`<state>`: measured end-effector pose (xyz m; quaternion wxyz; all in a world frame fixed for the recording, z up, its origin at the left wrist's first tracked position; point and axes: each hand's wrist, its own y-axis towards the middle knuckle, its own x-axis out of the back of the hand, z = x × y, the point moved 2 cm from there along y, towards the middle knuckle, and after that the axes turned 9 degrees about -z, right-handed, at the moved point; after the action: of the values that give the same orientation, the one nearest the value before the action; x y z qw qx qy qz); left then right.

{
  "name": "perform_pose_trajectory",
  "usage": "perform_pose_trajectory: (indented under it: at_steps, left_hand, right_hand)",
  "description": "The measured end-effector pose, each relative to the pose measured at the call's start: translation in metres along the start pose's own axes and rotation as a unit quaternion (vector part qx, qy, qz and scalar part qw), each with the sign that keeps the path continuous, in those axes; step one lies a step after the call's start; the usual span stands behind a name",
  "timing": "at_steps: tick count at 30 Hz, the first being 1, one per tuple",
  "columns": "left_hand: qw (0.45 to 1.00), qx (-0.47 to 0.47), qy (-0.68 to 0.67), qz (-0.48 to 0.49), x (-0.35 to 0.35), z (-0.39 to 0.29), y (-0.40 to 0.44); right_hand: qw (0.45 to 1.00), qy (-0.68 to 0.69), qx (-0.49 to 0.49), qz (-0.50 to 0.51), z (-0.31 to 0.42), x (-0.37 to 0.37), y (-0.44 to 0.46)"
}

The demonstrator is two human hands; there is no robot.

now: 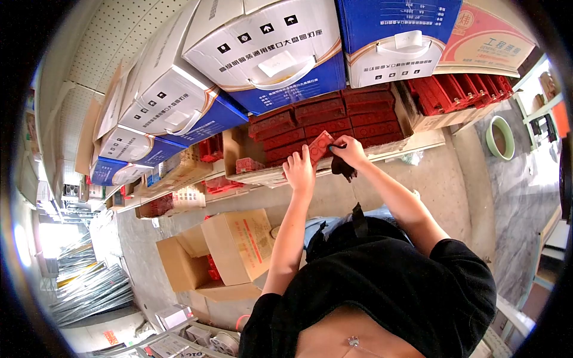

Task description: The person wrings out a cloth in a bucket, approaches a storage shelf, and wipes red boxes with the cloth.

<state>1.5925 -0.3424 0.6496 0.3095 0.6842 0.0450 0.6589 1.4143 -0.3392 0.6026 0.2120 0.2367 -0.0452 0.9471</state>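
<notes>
My left hand grips the near left edge of a red plastic box with round marks on its face, perhaps an electrical wall box. The box is tilted over the front edge of an open carton. My right hand is closed on a dark crumpled cloth, close against the box's right side. Behind both hands, rows of dusty red boxes fill the carton. A paler red piece lies at the carton's left corner.
White and blue cartons stand on the shelf above. More red boxes sit to the right. On the floor are an opened cardboard box and a green bucket. Metal strips lie far left.
</notes>
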Motion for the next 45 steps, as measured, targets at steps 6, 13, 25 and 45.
perform_pose_trajectory:
  at_steps: [6, 13, 25, 45]
  left_hand:
    - [0.997, -0.051, 0.026, -0.050, -0.012, -0.008, -0.001]
    - [0.997, -0.055, 0.033, -0.040, -0.016, -0.013, -0.002]
    - [0.999, -0.039, 0.020, 0.029, -0.013, -0.005, 0.004]
    - [1.000, 0.018, 0.007, 0.001, -0.009, 0.020, 0.001]
  right_hand:
    - [0.991, -0.023, -0.131, -0.035, 0.002, -0.001, 0.003]
    - [0.986, -0.112, -0.112, -0.054, -0.001, -0.008, 0.012]
    - [0.972, -0.234, -0.017, 0.000, 0.040, -0.007, 0.021]
    - [0.994, -0.097, 0.053, 0.009, 0.019, -0.002, 0.006]
